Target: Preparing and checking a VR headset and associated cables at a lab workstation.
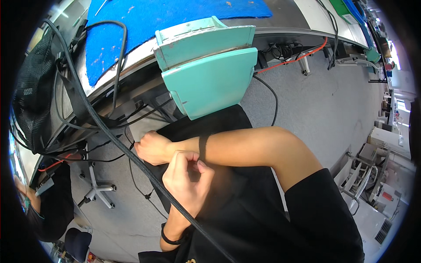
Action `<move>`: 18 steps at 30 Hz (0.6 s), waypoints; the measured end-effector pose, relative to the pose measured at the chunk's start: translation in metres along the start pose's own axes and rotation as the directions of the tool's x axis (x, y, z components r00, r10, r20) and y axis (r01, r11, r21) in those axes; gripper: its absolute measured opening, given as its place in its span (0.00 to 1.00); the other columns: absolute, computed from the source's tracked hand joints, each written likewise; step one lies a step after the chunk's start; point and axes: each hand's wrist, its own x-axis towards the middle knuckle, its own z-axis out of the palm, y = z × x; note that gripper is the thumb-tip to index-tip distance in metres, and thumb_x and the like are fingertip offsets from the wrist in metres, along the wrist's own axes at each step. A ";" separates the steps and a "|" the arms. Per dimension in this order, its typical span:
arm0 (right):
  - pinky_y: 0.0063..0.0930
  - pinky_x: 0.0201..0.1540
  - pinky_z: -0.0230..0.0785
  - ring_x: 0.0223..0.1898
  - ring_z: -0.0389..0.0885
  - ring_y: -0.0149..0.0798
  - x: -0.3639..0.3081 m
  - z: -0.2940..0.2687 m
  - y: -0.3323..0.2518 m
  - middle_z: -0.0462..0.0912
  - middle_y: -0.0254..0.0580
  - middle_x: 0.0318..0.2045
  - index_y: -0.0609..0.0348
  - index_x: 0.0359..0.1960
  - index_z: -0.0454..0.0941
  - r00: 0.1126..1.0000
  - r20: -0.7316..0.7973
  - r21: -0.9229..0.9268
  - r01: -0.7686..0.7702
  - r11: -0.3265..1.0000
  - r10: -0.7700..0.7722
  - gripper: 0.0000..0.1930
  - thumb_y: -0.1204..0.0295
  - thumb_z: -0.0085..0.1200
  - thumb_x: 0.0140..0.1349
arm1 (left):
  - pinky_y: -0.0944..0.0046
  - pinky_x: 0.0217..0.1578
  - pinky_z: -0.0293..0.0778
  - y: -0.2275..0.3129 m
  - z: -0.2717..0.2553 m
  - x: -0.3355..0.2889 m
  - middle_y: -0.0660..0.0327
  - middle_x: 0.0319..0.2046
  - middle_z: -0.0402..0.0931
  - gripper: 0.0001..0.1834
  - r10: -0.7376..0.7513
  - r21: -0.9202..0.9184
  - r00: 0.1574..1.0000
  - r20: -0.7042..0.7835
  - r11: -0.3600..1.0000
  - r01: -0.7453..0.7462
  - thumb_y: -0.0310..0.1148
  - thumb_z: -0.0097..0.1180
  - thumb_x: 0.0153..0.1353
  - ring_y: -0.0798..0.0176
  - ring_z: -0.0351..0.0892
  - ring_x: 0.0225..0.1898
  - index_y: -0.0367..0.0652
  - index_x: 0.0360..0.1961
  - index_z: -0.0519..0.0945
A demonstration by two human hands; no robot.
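Observation:
My right forearm lies across my lap, with a dark wrist band (204, 147) around it. My left hand (186, 177) is closed in a pinch at the lower edge of that band, thumb and index finger meeting there. Beyond it my right hand (152, 147) is curled into a loose fist above the black cloth; its palm side is hidden and nothing sticks out of it. A black bracelet (170, 239) circles my left wrist. Just past my hands, a pair of teal plastic panels (215, 81) leans between the table edge and my lap.
A thick black cable (94, 111) crosses in front of me, passing close by my left hand. Blue cloth (175, 15) covers part of the table. A dark mesh bag (35, 87) is at the left. Another person's arm (30, 197) shows at the lower left, near a wheeled chair base (96, 188).

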 end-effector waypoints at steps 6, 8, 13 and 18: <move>0.35 0.25 0.73 0.27 0.86 0.37 0.007 0.000 -0.002 0.87 0.38 0.28 0.53 0.24 0.86 0.995 0.094 0.101 -0.042 0.994 0.032 0.07 0.64 0.61 0.50 | 0.71 0.36 0.73 -0.011 -0.008 0.000 0.63 0.31 0.79 0.02 -0.065 -0.240 0.993 0.102 0.967 0.089 0.18 0.53 0.63 0.73 0.75 0.31 0.33 0.36 0.75; 0.36 0.26 0.74 0.28 0.87 0.37 0.004 0.003 -0.002 0.87 0.39 0.28 0.54 0.24 0.86 0.998 0.047 0.108 -0.049 0.993 0.045 0.08 0.64 0.62 0.50 | 0.73 0.37 0.72 -0.008 -0.017 0.002 0.61 0.33 0.80 0.02 -0.251 -0.319 0.911 0.326 0.878 0.356 0.18 0.51 0.66 0.75 0.75 0.34 0.35 0.38 0.74; 0.35 0.26 0.75 0.29 0.87 0.37 0.002 0.007 -0.008 0.87 0.38 0.28 0.54 0.23 0.85 0.990 -0.046 0.027 -0.131 0.991 0.133 0.08 0.64 0.64 0.49 | 0.75 0.37 0.69 -0.029 -0.024 0.008 0.69 0.35 0.73 0.05 -0.105 -0.345 0.865 0.491 0.888 0.304 0.20 0.53 0.69 0.78 0.70 0.34 0.39 0.44 0.74; 0.30 0.20 0.70 0.21 0.84 0.31 0.005 0.006 -0.001 0.83 0.28 0.16 0.49 0.13 0.80 0.997 0.063 0.055 -0.048 0.997 0.044 0.21 0.65 0.82 0.14 | 0.74 0.38 0.72 -0.034 -0.024 0.012 0.67 0.36 0.73 0.07 -0.164 -0.407 0.903 0.397 0.850 0.333 0.22 0.56 0.70 0.76 0.72 0.34 0.37 0.46 0.73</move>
